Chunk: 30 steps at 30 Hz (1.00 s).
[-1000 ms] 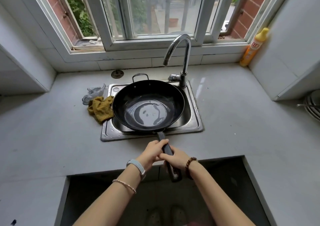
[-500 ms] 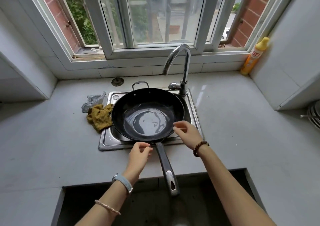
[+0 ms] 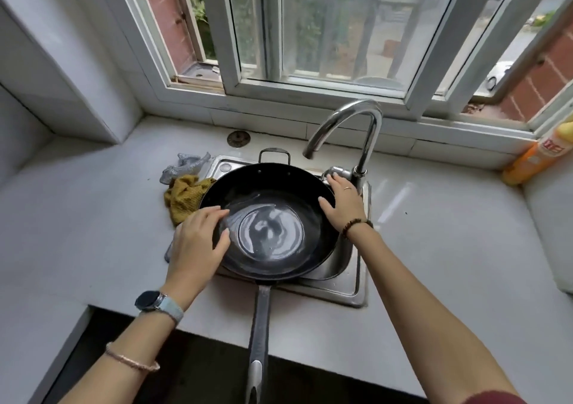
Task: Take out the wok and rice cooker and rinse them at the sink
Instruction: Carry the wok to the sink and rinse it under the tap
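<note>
The black wok (image 3: 269, 217) lies across the small steel sink (image 3: 344, 289), its long handle (image 3: 259, 326) pointing back toward me over the counter edge. A shallow pool of water shines in its bottom. My left hand (image 3: 198, 242) rests over the wok's left rim with fingers spread and relaxed. My right hand (image 3: 341, 205) lies on the right rim, thumb inside the wok and fingers reaching toward the tap lever (image 3: 336, 172). The curved tap (image 3: 350, 127) arches over the wok's far edge; no water runs from it. No rice cooker is in view.
A mustard cloth (image 3: 184, 197) and a silver scourer (image 3: 183, 166) lie left of the sink. An orange bottle (image 3: 536, 158) stands at the right wall. A drain plug (image 3: 238, 138) sits on the counter behind the sink. The window sill runs along the back.
Both hands let go of the wok's handle and moved forward, the left to the left rim and the right to the right rim by the tap. The view moved closer.
</note>
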{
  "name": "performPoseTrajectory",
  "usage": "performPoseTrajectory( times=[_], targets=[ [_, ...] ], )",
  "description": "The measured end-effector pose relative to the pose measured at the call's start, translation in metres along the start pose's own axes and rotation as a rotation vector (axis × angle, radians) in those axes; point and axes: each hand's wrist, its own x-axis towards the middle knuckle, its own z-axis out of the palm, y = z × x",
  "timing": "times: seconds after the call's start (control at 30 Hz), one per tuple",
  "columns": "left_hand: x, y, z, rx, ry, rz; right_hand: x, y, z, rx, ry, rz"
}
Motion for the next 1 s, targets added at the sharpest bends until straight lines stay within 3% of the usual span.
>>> performPoseTrajectory(
  times=[0.17, 0.47, 0.8, 1.0],
  targets=[
    [0.010, 0.003, -0.011, 0.150, 0.049, 0.010, 0.014, 0.009, 0.016, -0.050, -0.032, -0.019],
    [0.012, 0.001, -0.020, 0.191, 0.095, -0.003, 0.024, 0.011, 0.028, -0.073, 0.013, -0.047],
    [0.003, -0.010, -0.027, 0.147, 0.102, -0.076, 0.050, -0.001, 0.022, -0.165, -0.212, 0.103],
    [-0.008, -0.022, -0.032, 0.145, 0.084, -0.068, 0.041, -0.002, 0.016, -0.072, -0.139, 0.154]
  ],
)
